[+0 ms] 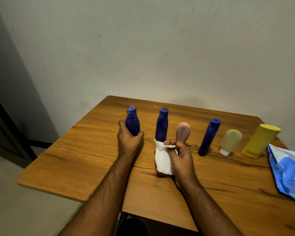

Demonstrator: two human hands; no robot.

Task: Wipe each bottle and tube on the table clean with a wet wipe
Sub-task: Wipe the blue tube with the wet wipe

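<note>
Six containers stand in a row across the far part of the table [78, 160], running from ten o'clock to two o'clock: the leftmost bottle [132, 120], the second bottle [162, 124], a tube [183, 131], a slim bottle [209, 137], a cap-down tube [230, 142] and a wide bottle [260, 140] at the right end. The left hand [129, 139] grips the leftmost bottle from its near side, and the right hand [181, 156] holds a wipe [163, 159] at twelve o'clock, before the second bottle and the tube. A wipes packet [287, 169] lies at the table's right edge at three o'clock, nearer than the wide bottle.
</note>
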